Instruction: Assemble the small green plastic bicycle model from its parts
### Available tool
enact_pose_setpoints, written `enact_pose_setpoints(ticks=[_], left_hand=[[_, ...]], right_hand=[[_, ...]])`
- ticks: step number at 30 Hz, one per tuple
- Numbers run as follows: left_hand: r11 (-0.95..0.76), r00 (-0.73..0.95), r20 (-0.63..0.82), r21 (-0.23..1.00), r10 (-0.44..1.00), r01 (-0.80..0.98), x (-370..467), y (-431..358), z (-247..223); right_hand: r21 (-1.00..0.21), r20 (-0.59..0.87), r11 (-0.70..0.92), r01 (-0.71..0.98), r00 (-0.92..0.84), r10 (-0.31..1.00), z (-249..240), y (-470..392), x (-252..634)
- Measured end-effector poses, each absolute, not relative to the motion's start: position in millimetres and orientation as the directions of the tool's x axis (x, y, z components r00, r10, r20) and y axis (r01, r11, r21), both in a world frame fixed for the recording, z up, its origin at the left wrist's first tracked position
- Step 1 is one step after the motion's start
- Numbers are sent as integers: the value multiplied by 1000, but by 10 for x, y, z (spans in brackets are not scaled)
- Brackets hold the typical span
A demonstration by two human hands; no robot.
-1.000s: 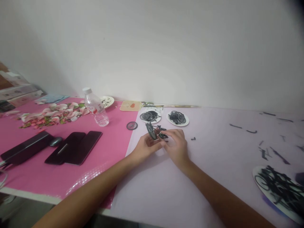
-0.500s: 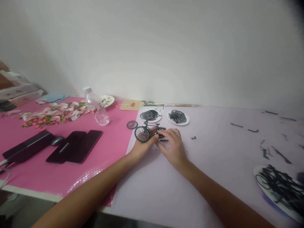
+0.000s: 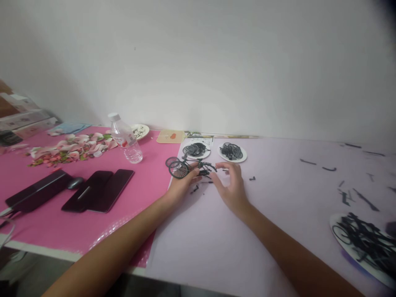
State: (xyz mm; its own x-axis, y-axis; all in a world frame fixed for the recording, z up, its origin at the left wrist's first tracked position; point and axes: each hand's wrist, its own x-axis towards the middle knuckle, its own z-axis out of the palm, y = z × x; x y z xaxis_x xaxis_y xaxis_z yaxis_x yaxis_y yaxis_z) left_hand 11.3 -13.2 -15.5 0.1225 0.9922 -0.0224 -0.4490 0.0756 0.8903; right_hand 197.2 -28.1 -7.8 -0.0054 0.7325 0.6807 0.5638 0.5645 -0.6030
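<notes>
A small black model bicycle [image 3: 178, 169] is held up near the table's centre by my left hand [image 3: 181, 187], whose fingers and thumb close round the frame. Its front wheel points left, and no wheel shows at its right end. Just right of that end is my right hand [image 3: 230, 185], thumb and fingers apart in a curve, with nothing visible between them. A loose wheel [image 3: 170, 161] lies behind the bicycle's front wheel. Small black pieces [image 3: 194, 189] lie on the pale sheet below the hands.
Two white plates of black parts [image 3: 244, 158] stand behind the hands. A larger plate [image 3: 335, 231] is at right, near scattered black pieces [image 3: 366, 199]. At left are a bottle [image 3: 126, 140], petals [image 3: 72, 148], phones [image 3: 109, 192], a mouse [image 3: 75, 182] and a black case [image 3: 38, 190].
The model bicycle has shifted slightly left and tilted in my left hand. My right hand has come off it, moved right and opened.
</notes>
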Motion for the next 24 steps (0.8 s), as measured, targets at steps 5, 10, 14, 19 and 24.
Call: enact_pose_setpoints(ticks=[5,10,14,19,24], left_hand=[[74,105,-35,915,994,-397,20,-63,-176],[113,89,-84,912,992,-394,-58,14,-169],[81,61,-62,920,996,-384,-133,86,-125],[28,-1,-31,909,1000,-416,-254,178,-39],[-30,-58,5,900,998,-435,-366,255,-13]], right_hand=[[-643,662,489,589,107,742,-87,-139,2109],[-552,652,392,736,87,753,-154,2,2246],[-535,618,401,744,21,786,-216,28,2262],[-501,594,544,673,-189,782,-189,-80,2149],[-432,428,666,608,-512,745,-143,-372,1907]])
